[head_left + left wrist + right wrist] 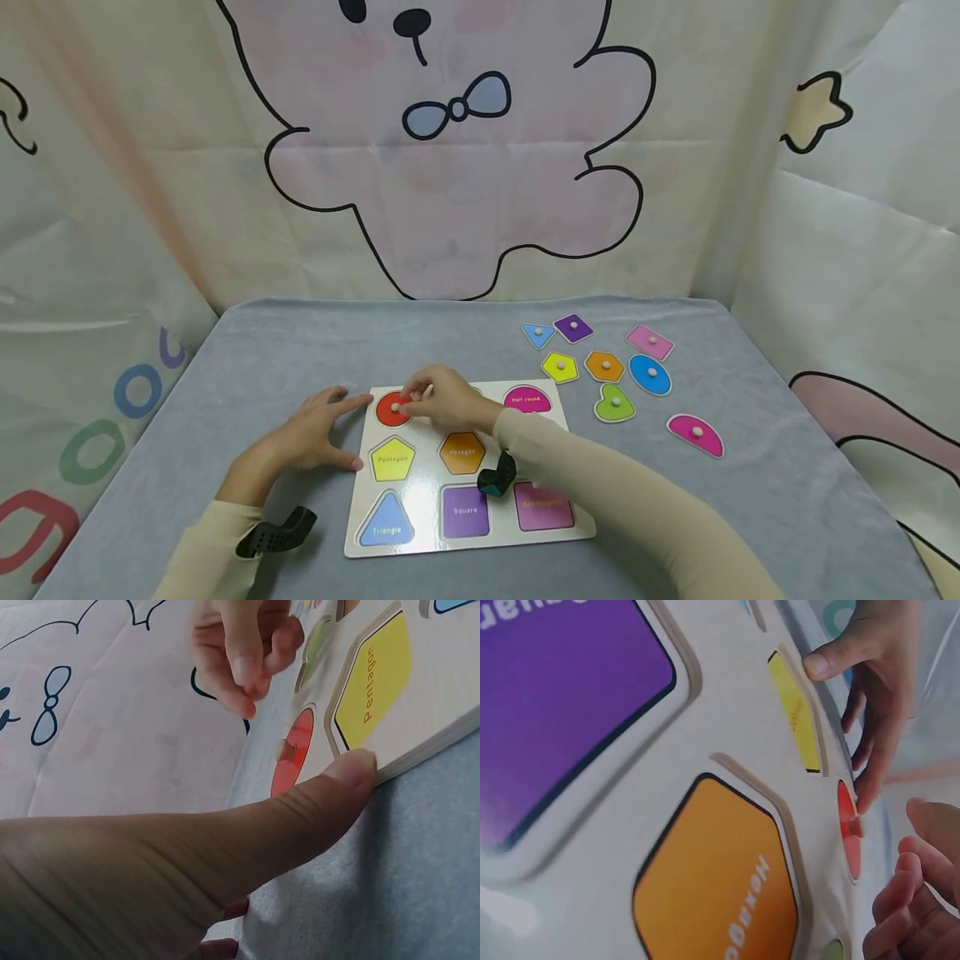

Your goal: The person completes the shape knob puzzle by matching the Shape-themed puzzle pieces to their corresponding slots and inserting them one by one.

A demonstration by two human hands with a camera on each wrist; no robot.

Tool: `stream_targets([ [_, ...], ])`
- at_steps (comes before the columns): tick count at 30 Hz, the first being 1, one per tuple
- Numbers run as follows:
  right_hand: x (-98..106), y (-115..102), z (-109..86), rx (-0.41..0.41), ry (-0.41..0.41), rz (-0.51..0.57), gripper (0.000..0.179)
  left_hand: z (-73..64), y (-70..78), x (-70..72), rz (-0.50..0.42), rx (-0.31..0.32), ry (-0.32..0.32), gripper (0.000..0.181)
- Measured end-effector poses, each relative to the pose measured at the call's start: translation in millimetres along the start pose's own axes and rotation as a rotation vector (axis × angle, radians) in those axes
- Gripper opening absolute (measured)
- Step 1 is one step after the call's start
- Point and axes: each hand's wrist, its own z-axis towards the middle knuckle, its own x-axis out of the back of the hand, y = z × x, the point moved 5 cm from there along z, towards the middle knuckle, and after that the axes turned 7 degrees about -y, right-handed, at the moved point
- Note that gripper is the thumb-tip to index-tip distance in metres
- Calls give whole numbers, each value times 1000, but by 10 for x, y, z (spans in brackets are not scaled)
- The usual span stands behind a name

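The white puzzle board lies on the table with a red round piece seated in its top-left recess; a small wooden knob stands up from that piece. My right hand hovers over the board's upper part, fingers loosely bent beside the knob. Both wrist views show a gap between those fingertips and the knob, with nothing held. At the board's left edge, my left hand touches with spread thumb and fingers. The thumb lies along the edge near the yellow pentagon recess.
Several loose knobbed pieces lie to the right of the board, among them a green heart, a blue oval, a pink half round and an orange hexagon. A grey cloth covers the table. Printed curtains surround it.
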Motion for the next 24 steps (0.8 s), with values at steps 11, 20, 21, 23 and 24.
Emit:
stream_targets([
  [11, 213, -20, -283, 14, -26, -28, 21, -27, 26, -4, -9, -31, 11, 100],
  [20, 387, -54, -517, 84, -36, -58, 24, -15, 14, -9, -7, -39, 22, 101],
  [21, 411, -42, -550, 82, -32, -61, 24, -13, 10, -11, -10, -36, 21, 101],
  [23, 462, -15, -616, 84, -22, -71, 24, -14, 7, -13, -11, -29, 20, 100],
  [24, 488, 3, -649, 81, -16, -77, 24, -13, 5, -15, -10, -26, 19, 100],
])
